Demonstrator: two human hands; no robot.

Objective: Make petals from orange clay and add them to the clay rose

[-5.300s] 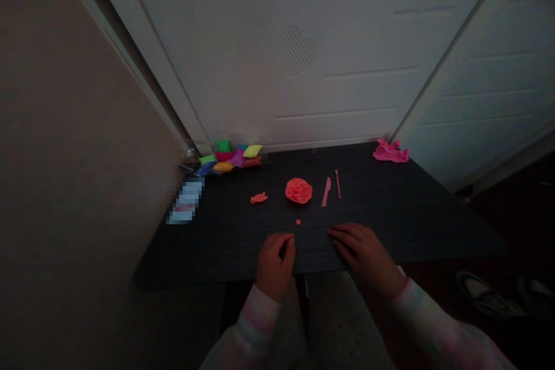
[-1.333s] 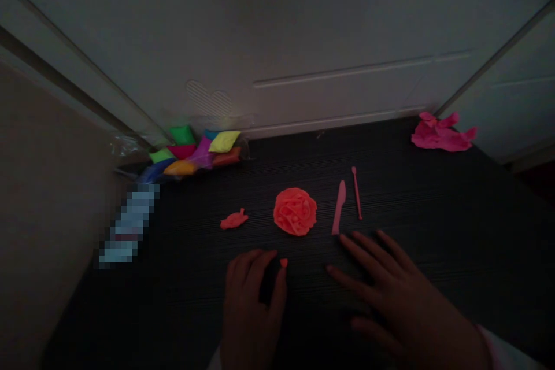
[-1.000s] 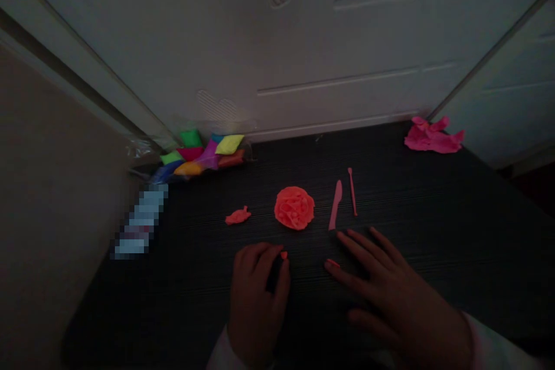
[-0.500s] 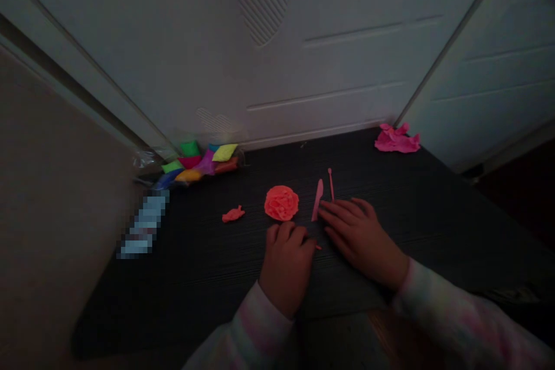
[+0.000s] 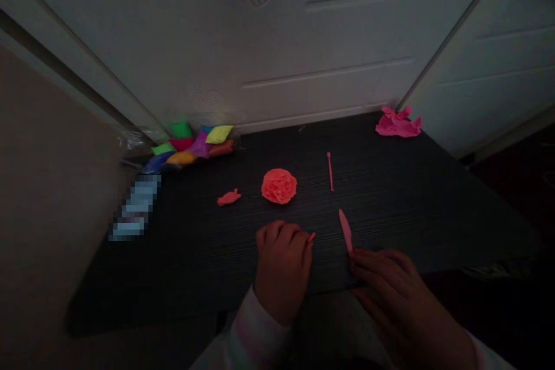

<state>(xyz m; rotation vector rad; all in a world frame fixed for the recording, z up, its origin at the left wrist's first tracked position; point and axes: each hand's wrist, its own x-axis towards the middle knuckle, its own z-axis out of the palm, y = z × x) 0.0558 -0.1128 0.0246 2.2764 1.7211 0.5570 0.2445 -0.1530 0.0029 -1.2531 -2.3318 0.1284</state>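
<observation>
My left hand [image 5: 281, 263] rests curled on the dark table [image 5: 411, 202], pinching a tiny orange clay piece [image 5: 311, 237] at its fingertips. My right hand [image 5: 385, 280] grips the handle of a pink plastic knife [image 5: 346, 230], whose blade points away from me just above the table. An orange clay rose [image 5: 279, 185] lies beyond my left hand. A small orange clay scrap [image 5: 228, 198] lies to the left of the rose. A thin pink stick tool [image 5: 330, 170] lies to the rose's right.
A clear bag of coloured clay packets [image 5: 191, 147] sits at the table's back left corner by the wall. A crumpled pink wrapper [image 5: 398, 124] lies at the back right. A blurred-out flat item [image 5: 134, 208] lies near the left edge. White panelled doors [image 5: 303, 40] stand behind the table.
My right hand took the pink knife from beside the stick tool and drew it back towards me. My left hand stayed by the small orange piece.
</observation>
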